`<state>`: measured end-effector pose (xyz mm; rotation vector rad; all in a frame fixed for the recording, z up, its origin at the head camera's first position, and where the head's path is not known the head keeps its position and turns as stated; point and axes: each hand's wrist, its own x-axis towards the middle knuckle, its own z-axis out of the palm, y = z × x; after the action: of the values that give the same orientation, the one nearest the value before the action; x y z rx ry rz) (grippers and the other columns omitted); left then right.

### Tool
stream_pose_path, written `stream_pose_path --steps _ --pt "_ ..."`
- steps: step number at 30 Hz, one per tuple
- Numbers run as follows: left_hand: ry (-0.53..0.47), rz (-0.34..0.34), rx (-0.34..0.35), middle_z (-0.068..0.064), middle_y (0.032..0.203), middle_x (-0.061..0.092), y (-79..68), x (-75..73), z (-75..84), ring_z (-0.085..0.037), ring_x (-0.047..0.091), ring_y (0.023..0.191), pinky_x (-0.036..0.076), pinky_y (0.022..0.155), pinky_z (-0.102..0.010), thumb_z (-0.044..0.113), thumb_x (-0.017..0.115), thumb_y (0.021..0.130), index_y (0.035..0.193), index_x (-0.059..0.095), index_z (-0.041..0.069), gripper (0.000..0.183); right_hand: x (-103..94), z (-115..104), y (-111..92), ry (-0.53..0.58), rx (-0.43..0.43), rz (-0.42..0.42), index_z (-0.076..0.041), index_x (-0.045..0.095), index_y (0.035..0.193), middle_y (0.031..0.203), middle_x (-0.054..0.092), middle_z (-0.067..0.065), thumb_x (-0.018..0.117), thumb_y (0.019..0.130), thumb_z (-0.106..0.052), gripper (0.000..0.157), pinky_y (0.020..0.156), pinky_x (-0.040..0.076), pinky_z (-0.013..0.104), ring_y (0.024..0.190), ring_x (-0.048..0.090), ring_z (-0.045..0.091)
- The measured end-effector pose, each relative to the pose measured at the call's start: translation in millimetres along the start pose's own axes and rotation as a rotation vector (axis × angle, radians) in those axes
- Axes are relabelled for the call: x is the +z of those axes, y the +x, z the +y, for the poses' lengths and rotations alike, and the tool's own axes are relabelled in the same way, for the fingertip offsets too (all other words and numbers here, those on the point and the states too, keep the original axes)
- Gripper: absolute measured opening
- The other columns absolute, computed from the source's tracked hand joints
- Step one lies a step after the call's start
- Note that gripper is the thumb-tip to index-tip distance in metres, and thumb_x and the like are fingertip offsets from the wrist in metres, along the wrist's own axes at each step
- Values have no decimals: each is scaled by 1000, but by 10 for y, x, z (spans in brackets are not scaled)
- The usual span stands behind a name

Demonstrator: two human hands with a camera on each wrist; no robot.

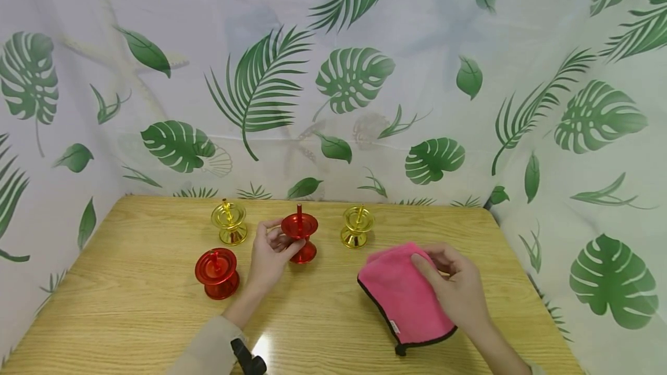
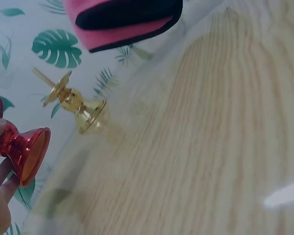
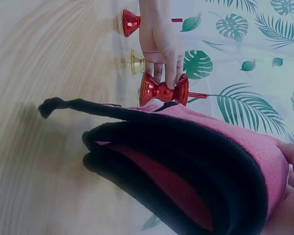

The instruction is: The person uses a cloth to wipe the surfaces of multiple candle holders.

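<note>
My left hand [image 1: 268,254] grips a red metallic candle holder [image 1: 299,227] by its waist, fingers behind and thumb in front; a spike rises from its dish. In the left wrist view the flared foot of this red candle holder [image 2: 27,152] tilts, its hollow underside showing. Folded pink cloth [image 1: 403,291] with black edging and a small white tag hangs from my right hand [image 1: 458,285], pinched at its upper right between thumb and fingers. The right wrist view shows the cloth's folded layers [image 3: 220,147] in front of the left hand.
A second red candle holder [image 1: 216,271] stands left of my left forearm. One gold candle holder [image 1: 229,221] is at the back left, another gold one [image 1: 356,225] behind the cloth. The wooden table [image 1: 130,317] meets a leaf-printed curtain [image 1: 333,166] at its back.
</note>
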<state>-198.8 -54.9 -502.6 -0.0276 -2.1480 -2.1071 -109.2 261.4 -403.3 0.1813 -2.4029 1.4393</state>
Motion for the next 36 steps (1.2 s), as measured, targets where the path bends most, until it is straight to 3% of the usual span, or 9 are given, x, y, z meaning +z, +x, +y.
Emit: stream_pose_path --steps 11,23,27,30,36 --pt "19 51 17 -25 124 74 238 21 -254 -7 71 95 52 83 -13 3 80 91 140 44 2 61 -52 65 -26 -11 19 15 -2 74 105 88 74 -24 74 97 -7 9 65 59 20 77 71 -2" --pt "42 98 17 -25 125 73 301 -3 -351 -35 71 112 50 85 -11 1 79 92 141 41 2 62 -51 89 -40 -11 46 16 -4 75 103 85 73 -21 75 97 -8 7 63 59 21 73 69 0" --pt "73 128 13 -25 130 71 314 0 -367 -37 69 118 56 102 -29 1 80 91 143 41 2 66 -53 86 -36 -21 61 22 -3 75 104 85 73 -23 75 97 -9 8 63 59 20 74 69 -1" --pt "65 174 -3 -27 134 65 250 20 -384 -39 64 124 50 115 -50 0 81 89 145 38 -1 71 -62 93 -39 -32 70 28 -3 75 104 85 73 -24 75 97 -9 9 65 59 20 75 70 -1" --pt "48 246 -42 -27 129 63 -24 103 -335 -41 63 121 50 112 -52 4 84 87 138 42 -5 66 -107 110 -46 -66 83 55 -3 75 105 84 72 -26 76 97 -9 10 66 58 18 75 68 -2"
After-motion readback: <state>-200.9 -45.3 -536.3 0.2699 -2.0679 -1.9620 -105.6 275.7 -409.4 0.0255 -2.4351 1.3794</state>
